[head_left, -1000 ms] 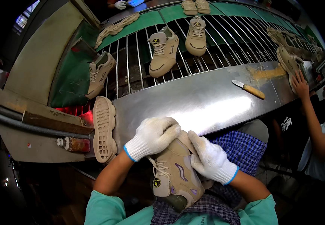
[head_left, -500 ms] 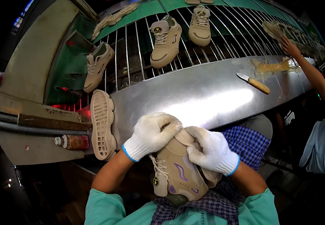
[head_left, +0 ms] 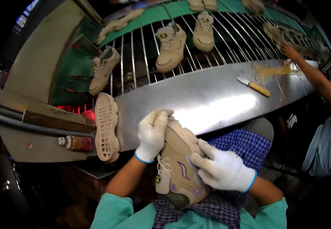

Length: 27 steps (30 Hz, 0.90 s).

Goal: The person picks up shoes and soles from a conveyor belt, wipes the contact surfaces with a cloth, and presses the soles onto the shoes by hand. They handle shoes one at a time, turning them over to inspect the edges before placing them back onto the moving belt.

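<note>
Labels first: your beige shoe (head_left: 179,164) carries a small round yellow-and-black badge on its tongue and purple curved stripes along its side, and a small reddish-brown bottle (head_left: 75,142) with a pale cap lies on its side at the left, below the steel table (head_left: 211,103). Its print is too small to make out. The shoe's heel end is hidden under your gloves, and the opening near your lap is dark. You hold the shoe over your checked apron (head_left: 245,143), just below the table's near edge. Your left hand (head_left: 153,133), in a white glove, wraps over the shoe's far end, fingers curled down around it. Your right hand (head_left: 223,168) clamps the shoe's right side, fingers spread and pressing. Beside your left hand a loose sole (head_left: 107,128) lies tread-up.
</note>
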Each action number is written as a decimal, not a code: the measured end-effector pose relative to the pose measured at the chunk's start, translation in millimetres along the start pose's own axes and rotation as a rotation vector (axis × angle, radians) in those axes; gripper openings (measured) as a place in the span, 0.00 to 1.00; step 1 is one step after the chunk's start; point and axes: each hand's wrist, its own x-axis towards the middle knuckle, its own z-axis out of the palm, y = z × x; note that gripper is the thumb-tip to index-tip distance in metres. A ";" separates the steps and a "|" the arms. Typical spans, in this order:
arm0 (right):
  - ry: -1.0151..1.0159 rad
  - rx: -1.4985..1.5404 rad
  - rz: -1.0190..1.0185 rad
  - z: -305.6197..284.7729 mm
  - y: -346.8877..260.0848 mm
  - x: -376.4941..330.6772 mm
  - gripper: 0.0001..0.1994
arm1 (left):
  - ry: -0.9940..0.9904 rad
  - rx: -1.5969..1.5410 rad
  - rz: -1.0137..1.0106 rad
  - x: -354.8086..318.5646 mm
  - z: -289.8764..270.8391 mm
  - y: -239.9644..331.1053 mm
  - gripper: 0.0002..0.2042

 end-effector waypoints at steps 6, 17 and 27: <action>0.329 0.371 0.308 10.6 11.8 19.0 0.22 | 0.006 -0.341 -0.195 -6.8 -4.6 -11.5 0.24; 0.130 -0.250 -0.014 -38.4 0.3 42.8 0.20 | -0.142 -0.071 0.171 -20.3 30.0 83.2 0.19; 0.207 0.219 0.165 -59.6 -44.6 30.3 0.43 | -0.235 -0.800 -0.148 -37.3 15.3 57.3 0.25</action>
